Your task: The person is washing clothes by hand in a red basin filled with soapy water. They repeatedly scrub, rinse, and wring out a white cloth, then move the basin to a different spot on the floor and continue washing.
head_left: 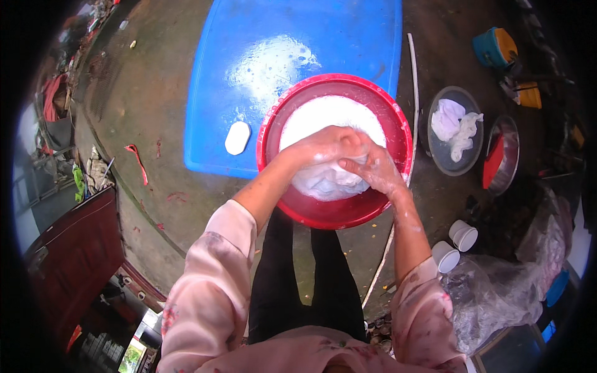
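Fingers (352, 139) of left hand (329, 145) and right hand (380, 171): curling, meeting; whether gripping cloth, cannot tell. Pale wet cloth (328, 181): lying among white suds (329, 112) in red basin (398, 127), beneath both hands. Basin: overlapping near edge of blue desk (217, 68). White block (237, 138): resting on desk, left of basin. Grey tub (477, 147): standing right, holding white cloths (448, 119).

grey-brown concrete floor (118, 81), dirty, damp-looking, scraps about. blue plastic table (249, 25), rounded corners, glossy, bright white glare on top. dark red panel (74, 248), maybe door, lower left; small bright opening (132, 357) below. clear plastic sheeting (497, 298) heaped lower right.
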The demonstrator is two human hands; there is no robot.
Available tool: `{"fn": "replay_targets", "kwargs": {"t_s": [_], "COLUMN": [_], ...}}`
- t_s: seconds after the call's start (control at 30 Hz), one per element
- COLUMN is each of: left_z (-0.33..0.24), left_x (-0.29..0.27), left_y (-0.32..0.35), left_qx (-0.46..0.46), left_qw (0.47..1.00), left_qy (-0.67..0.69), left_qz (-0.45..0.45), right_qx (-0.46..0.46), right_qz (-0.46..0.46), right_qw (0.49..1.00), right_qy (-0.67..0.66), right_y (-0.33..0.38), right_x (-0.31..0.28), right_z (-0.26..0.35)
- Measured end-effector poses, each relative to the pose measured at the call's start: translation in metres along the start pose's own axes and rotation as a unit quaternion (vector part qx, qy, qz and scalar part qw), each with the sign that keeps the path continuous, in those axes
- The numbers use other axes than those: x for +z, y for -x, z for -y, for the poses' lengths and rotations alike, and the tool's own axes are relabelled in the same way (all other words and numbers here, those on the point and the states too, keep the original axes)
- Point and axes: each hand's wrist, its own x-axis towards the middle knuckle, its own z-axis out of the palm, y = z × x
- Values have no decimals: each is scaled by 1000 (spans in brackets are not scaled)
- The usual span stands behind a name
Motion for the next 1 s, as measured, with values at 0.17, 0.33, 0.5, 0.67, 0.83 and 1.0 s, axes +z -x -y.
{"fn": "replay_targets", "kwargs": {"t_s": [0.17,0.33,0.5,0.67,0.83,1.0], "left_z": [38,38,4,-4,11,34], "left_x": [-16,7,55,125,81,125], "left_y": [25,30,2,-31,-40,-27], "left_qx": [1,73,170,147,-21,180], "left_qw": [989,918,751,838,908,865], "left_qy": [-140,357,541,-238,-76,-234], "left_qz": [-38,-154,-339,-469,-412,-406], "right_qx": [37,14,112,-81,126,116], "right_qz": [-99,-118,-160,93,-228,89], "right_qw": [966,876,768,593,756,669], "right_qy": [-236,-468,-610,-796,-600,-729], "right_y": [14,25,16,7,-8,-9], "right_x": [-18,-13,26,46,86,39], "right_z": [-34,-43,-45,-89,-27,-66]}}
